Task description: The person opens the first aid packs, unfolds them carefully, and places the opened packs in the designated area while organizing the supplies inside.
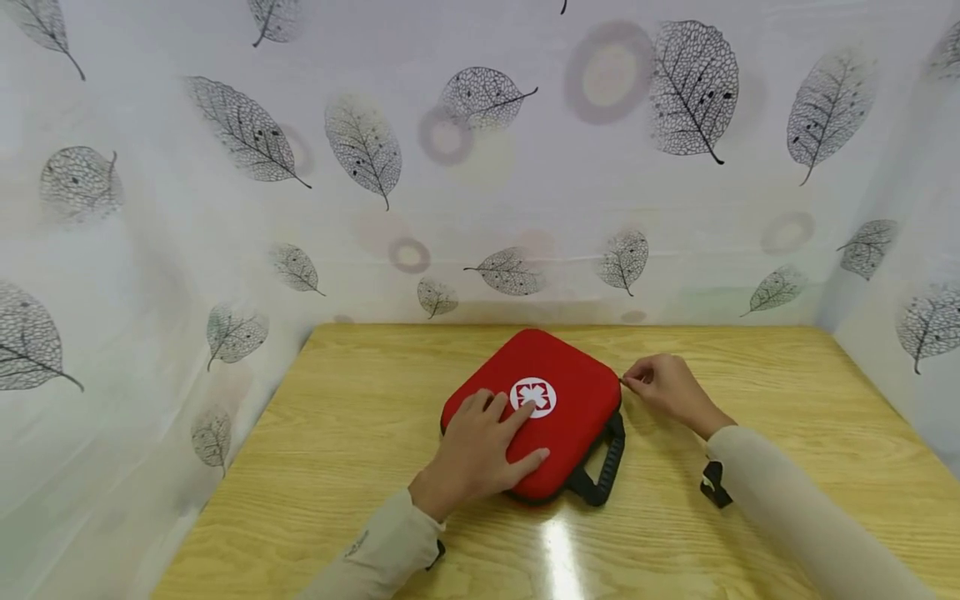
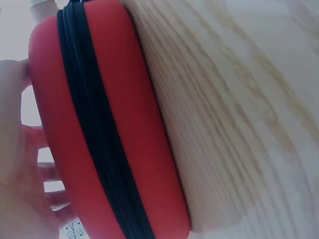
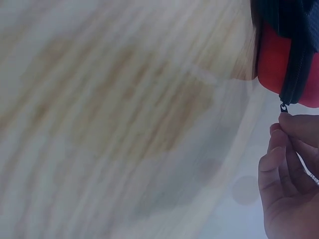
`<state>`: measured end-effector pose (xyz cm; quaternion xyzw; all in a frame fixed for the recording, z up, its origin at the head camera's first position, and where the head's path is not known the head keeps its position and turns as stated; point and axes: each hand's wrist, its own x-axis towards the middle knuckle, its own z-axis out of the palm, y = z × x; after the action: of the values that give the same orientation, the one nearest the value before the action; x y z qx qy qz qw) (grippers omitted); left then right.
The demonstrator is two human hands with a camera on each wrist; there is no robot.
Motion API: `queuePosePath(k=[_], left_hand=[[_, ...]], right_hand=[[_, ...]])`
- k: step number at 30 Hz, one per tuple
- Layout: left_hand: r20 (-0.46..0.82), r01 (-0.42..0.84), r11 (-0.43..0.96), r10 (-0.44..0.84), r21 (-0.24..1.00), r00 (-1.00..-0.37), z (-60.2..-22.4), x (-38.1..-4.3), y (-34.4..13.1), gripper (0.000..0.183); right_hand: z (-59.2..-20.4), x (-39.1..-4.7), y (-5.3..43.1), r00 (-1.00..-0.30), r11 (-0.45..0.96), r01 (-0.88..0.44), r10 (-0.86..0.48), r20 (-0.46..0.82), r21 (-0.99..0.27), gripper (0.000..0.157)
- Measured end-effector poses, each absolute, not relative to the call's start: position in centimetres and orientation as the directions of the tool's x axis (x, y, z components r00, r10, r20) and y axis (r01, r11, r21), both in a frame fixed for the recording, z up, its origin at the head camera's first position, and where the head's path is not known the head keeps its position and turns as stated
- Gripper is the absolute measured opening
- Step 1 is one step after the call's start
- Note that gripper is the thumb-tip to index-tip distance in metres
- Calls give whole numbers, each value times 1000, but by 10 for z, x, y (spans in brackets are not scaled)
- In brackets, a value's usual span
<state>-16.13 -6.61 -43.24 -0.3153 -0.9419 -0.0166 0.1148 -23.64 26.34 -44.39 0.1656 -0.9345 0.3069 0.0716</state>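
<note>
A red first aid case [image 1: 566, 367] with a white emblem lies at an angle on the table. My left hand [image 1: 480, 446] rests on its lid, fingers spread. In the left wrist view, a black zipper [image 2: 97, 119] runs along the side of the case, closed along the stretch that shows. At the case's right corner my right hand [image 1: 667, 387] pinches a small zipper pull [image 3: 283, 107] between thumb and forefinger. A black ribbed handle [image 1: 611, 458] sticks out from the side of the case facing front right.
The wooden table [image 1: 360, 383] extends around the case on all sides. Behind it and at both sides hangs a pale wall covering [image 1: 525, 192] printed with leaves. Dark straps show at both sleeves.
</note>
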Motion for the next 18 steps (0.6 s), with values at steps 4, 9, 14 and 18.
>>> queuePosePath(k=[4, 9, 14, 18], left_hand=[[226, 634, 773, 621, -17, -751, -431, -165, -68, 63], [172, 668, 743, 653, 46, -738, -431, -174, -75, 63], [194, 715, 694, 693, 77, -694, -430, -182, -79, 62], [218, 749, 653, 719, 115, -660, -430, -187, -78, 62]], right_hand=[[-445, -242, 264, -936, 745, -351, -270, 225, -568, 7], [-447, -247, 265, -945, 729, -326, -267, 189, -602, 8], [-449, -254, 266, -953, 709, -299, -252, 166, -639, 8], [-449, -258, 266, -954, 698, -294, -253, 160, -653, 8]])
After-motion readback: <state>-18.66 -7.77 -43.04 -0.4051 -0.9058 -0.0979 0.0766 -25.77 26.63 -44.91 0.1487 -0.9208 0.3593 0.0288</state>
